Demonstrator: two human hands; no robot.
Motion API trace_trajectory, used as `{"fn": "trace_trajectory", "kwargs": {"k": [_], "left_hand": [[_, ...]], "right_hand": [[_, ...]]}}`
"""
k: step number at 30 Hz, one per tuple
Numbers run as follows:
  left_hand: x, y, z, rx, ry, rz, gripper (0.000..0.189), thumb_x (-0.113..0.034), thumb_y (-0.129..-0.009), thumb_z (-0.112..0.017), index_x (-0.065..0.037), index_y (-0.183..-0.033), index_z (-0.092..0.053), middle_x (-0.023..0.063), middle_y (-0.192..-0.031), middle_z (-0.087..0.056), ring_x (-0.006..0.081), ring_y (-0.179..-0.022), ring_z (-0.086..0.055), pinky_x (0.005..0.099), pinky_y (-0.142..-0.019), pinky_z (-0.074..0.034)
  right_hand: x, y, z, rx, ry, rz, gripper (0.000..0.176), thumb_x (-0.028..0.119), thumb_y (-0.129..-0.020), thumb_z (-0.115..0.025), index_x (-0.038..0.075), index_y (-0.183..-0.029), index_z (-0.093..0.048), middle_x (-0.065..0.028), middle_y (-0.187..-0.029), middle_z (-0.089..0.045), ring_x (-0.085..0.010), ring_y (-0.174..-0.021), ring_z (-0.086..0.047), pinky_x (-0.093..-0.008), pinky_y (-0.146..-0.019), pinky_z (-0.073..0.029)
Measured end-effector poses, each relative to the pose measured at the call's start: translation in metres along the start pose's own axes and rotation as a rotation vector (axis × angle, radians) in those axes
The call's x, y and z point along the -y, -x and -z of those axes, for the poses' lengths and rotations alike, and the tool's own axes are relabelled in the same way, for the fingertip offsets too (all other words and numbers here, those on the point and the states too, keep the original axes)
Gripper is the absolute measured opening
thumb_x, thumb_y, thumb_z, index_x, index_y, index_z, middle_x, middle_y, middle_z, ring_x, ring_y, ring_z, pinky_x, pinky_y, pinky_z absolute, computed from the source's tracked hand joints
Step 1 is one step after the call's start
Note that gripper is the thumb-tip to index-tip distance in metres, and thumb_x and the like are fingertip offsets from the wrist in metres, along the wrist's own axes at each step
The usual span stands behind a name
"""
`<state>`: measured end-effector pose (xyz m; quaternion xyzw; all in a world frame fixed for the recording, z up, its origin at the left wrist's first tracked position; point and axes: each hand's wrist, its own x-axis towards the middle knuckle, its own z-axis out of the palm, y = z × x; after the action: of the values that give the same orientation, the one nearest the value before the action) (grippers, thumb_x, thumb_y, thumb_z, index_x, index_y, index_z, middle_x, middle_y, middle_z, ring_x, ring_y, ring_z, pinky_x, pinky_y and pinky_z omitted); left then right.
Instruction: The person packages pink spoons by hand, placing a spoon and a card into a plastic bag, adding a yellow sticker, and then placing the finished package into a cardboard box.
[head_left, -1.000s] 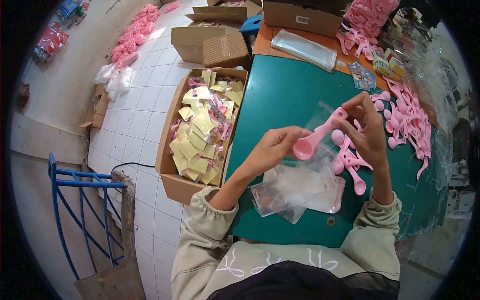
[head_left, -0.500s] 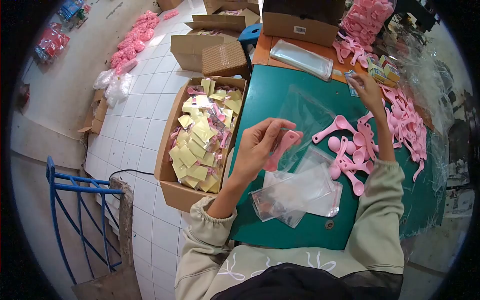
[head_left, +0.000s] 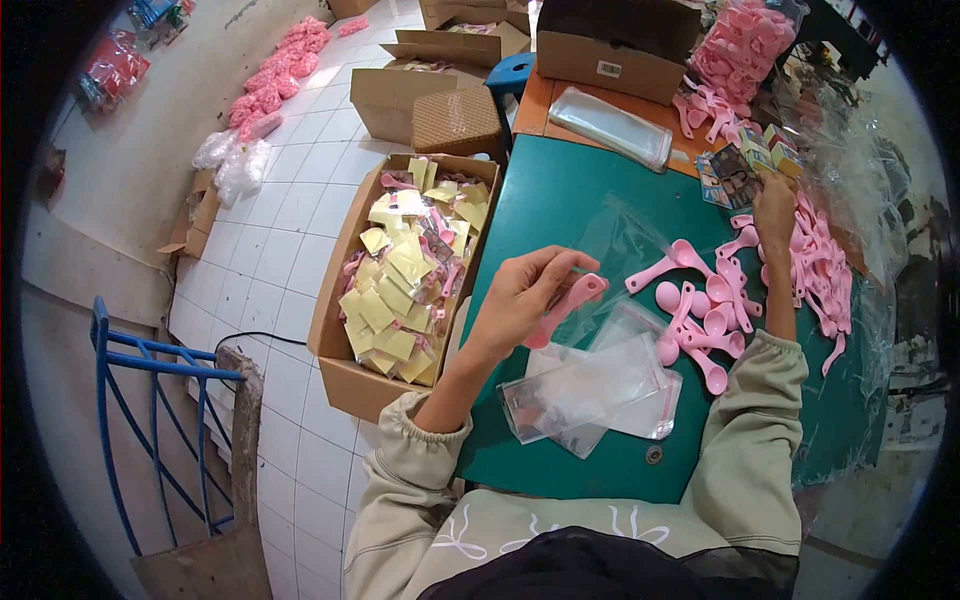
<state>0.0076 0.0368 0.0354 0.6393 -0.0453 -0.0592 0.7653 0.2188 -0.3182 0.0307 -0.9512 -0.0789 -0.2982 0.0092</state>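
A pink spoon (head_left: 562, 312) is gripped in my left hand (head_left: 525, 300), with a clear plastic bag (head_left: 610, 245) beside and behind the fingers. Near the table's back right, my right hand (head_left: 773, 205) is closed on a small dark printed card (head_left: 735, 178), next to another printed card (head_left: 711, 182) lying there. Pink spoons (head_left: 700, 320) lie in a loose group between my hands, and a larger pile (head_left: 818, 265) is right of my right forearm. Clear bags (head_left: 600, 390) overlap on the green table (head_left: 535, 200) below my left hand.
A carton (head_left: 330, 375) full of yellow-card packets stands left of the table. At the back are a stack of clear bags (head_left: 612, 125), an open cardboard box (head_left: 615, 50), small yellow boxes (head_left: 783, 155) and a bag of pink spoons (head_left: 742, 50). A blue metal frame (head_left: 160, 365) stands far left.
My right hand has moved slightly right and down from the printed cards, and a dark card now shows at its fingers. My left hand still holds the pink spoon, almost unmoved.
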Motion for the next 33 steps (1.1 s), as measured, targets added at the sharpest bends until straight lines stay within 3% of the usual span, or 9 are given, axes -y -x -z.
{"fn": "trace_trajectory", "kwargs": {"k": [4,8,11,15,18,23,29,31,33], "left_hand": [[-0.001,0.001,-0.003,0.066,0.044,0.029,0.03,-0.023,-0.097,-0.044,0.003,-0.104,-0.059,0.0099,-0.092,-0.066,0.0113,-0.085,-0.063,0.0211,-0.071,-0.049],[0.001,0.003,-0.003,0.038,-0.079,0.0,0.029,-0.021,-0.096,-0.045,0.003,-0.102,-0.061,0.009,-0.088,-0.067,0.0092,-0.08,-0.062,0.0201,-0.068,-0.048],[0.0,0.004,-0.008,0.026,-0.055,-0.036,0.028,-0.02,-0.095,-0.047,0.003,-0.099,-0.063,0.0079,-0.08,-0.068,0.0054,-0.071,-0.06,0.0188,-0.061,-0.046],[-0.008,0.006,-0.007,0.13,-0.107,-0.014,0.029,-0.021,-0.096,-0.047,0.003,-0.102,-0.062,0.006,-0.084,-0.066,0.0056,-0.075,-0.059,0.0187,-0.064,-0.046],[0.0,0.005,-0.009,0.137,-0.185,-0.028,0.027,-0.02,-0.093,-0.05,0.002,-0.1,-0.063,0.0072,-0.079,-0.066,0.0071,-0.07,-0.058,0.0216,-0.063,-0.047],[-0.001,0.006,-0.013,0.151,-0.33,-0.017,0.025,-0.02,-0.091,-0.053,0.001,-0.097,-0.064,0.009,-0.073,-0.065,0.0089,-0.064,-0.056,0.025,-0.06,-0.046],[0.007,0.008,-0.017,0.122,-0.324,-0.161,0.028,-0.021,-0.091,-0.053,-0.002,-0.11,-0.058,0.011,-0.076,-0.066,0.0116,-0.06,-0.057,0.0282,-0.058,-0.046],[0.003,0.01,-0.018,0.078,-0.338,-0.149,0.031,-0.022,-0.091,-0.054,-0.003,-0.115,-0.055,0.0123,-0.076,-0.067,0.0134,-0.059,-0.059,0.029,-0.057,-0.046],[-0.008,0.011,-0.019,0.084,-0.528,-0.047,0.03,-0.021,-0.09,-0.056,-0.001,-0.113,-0.056,0.008,-0.077,-0.066,0.0079,-0.062,-0.055,0.0246,-0.055,-0.045]], "right_hand": [[0.055,0.012,0.074,-0.002,-0.212,-0.047,0.026,0.006,-0.084,-0.053,0.001,-0.109,-0.059,-0.017,-0.097,-0.062,-0.0277,-0.089,-0.062,-0.0339,-0.078,-0.047],[0.1,0.036,0.142,0.519,-1.006,0.039,0.026,0.004,-0.083,-0.058,0.001,-0.108,-0.059,-0.0089,-0.089,-0.065,-0.0092,-0.076,-0.059,-0.0247,-0.064,-0.046],[0.121,0.048,0.156,0.511,-1.207,0.184,0.026,0.0,-0.081,-0.059,0.003,-0.108,-0.061,-0.0087,-0.088,-0.063,-0.0116,-0.072,-0.058,-0.0261,-0.063,-0.045],[0.129,0.046,0.166,0.458,-0.874,0.41,0.024,-0.002,-0.078,-0.06,0.007,-0.099,-0.066,-0.0074,-0.082,-0.06,-0.0177,-0.068,-0.057,-0.0282,-0.061,-0.045],[0.134,0.047,0.169,0.511,-0.787,0.489,0.026,-0.002,-0.075,-0.064,0.007,-0.1,-0.066,-0.0054,-0.079,-0.059,-0.0118,-0.065,-0.054,-0.0265,-0.058,-0.044],[0.148,0.051,0.155,0.689,-0.907,0.46,0.017,0.006,-0.074,-0.07,0.003,-0.087,-0.06,-0.0077,-0.072,-0.057,-0.0152,-0.061,-0.053,-0.0279,-0.056,-0.043],[0.164,0.06,0.134,0.917,-0.961,0.46,0.029,0.023,-0.076,-0.071,0.001,-0.081,-0.053,-0.0083,-0.067,-0.055,-0.0134,-0.059,-0.051,-0.0272,-0.054,-0.04],[0.158,0.061,0.127,0.939,-1.061,0.501,0.027,0.021,-0.076,-0.071,0.0,-0.081,-0.054,-0.009,-0.067,-0.056,-0.0137,-0.059,-0.052,-0.0263,-0.055,-0.04],[0.156,0.058,0.125,0.949,-1.045,0.528,0.024,0.018,-0.075,-0.07,0.0,-0.08,-0.056,-0.0087,-0.067,-0.058,-0.013,-0.059,-0.052,-0.0255,-0.054,-0.04]]}}
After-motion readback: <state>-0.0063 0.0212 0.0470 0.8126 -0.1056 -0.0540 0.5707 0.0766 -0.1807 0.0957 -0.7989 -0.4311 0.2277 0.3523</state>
